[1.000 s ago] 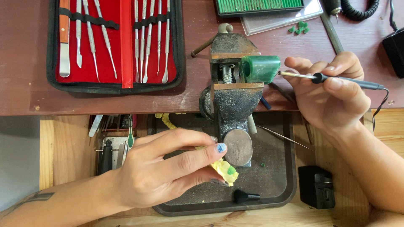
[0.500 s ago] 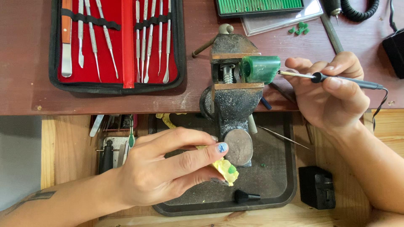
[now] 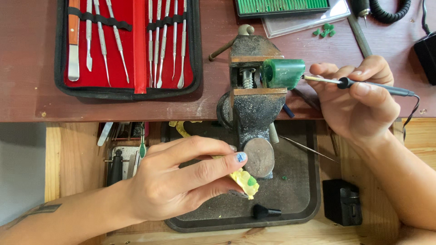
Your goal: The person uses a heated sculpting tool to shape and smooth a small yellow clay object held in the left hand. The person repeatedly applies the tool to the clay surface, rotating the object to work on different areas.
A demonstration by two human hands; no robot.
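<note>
A small bench vise [image 3: 254,109] is fixed to the edge of a dark wooden bench [image 3: 27,97] and clamps a block of green wax [image 3: 282,72]. My right hand [image 3: 359,102] holds a thin corded pen tool [image 3: 363,84] like a pencil, its metal tip touching the right end of the green wax. My left hand [image 3: 181,181] rests lower down, pinching a yellow piece with a green spot [image 3: 245,181] between thumb and fingers, just in front of the vise's round base.
An open red-lined case of metal carving tools [image 3: 129,45] lies at the upper left. Below the bench a dark tray [image 3: 299,199] sits in a wooden drawer, with a black box [image 3: 341,202] to its right. Green chips [image 3: 323,31] and a coiled cord [image 3: 390,11] lie at the top.
</note>
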